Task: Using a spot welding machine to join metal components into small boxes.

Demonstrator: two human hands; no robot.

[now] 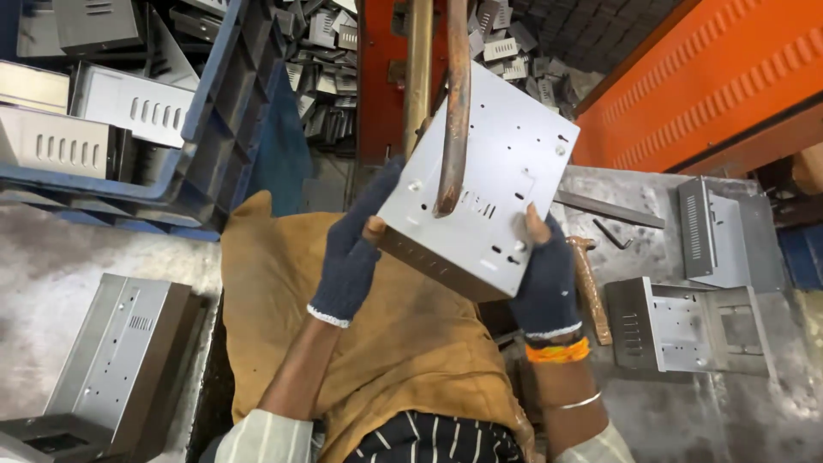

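Observation:
I hold a grey sheet-metal box (506, 163) tilted in front of me, its punched face up. My left hand (353, 244), in a dark blue fingerless glove, grips its left edge. My right hand (543, 274), gloved the same way with an orange wristband and a metal bangle, holds its lower right corner. A curved copper arm (454, 103) of a machine comes down from above and its tip rests on the box's face. A second brass-coloured bar (418, 69) stands behind it.
A brown cloth (411, 343) covers my lap. More metal boxes lie on the bench at right (686, 326), on the floor at left (111, 360), and in a blue crate (214, 94). A hammer (590, 287) lies by my right hand. Orange panels stand at upper right (711, 86).

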